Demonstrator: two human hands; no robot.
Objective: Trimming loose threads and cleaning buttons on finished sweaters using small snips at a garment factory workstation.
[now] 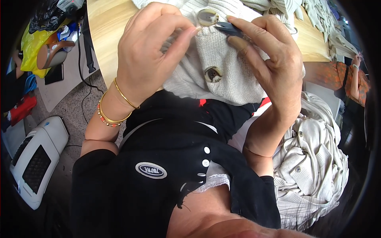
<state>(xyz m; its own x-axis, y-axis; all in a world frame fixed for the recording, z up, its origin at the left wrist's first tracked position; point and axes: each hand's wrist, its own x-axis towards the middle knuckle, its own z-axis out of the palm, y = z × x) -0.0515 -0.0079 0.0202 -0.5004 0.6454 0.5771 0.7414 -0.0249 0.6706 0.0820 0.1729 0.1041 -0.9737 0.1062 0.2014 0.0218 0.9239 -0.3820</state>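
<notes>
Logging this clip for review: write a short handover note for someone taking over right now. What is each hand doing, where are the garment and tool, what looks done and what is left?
Left hand: fingertips pinch the cream knit garment just beside the upper brown button.
Right hand: holds a small dark tool, its tip at that button; the kind of tool is unclear.
Garment: held up over the wooden table edge.
Done: a lower button sits on the knit.
Left: work at the upper button is under way. More cream garments lie piled to the right.

The cream knitted woollen garment (222, 67) looks coarse and matt; its round mottled horn-like button (208, 17) shines glossy; the pale wooden bench (109, 23) is smooth.
</notes>
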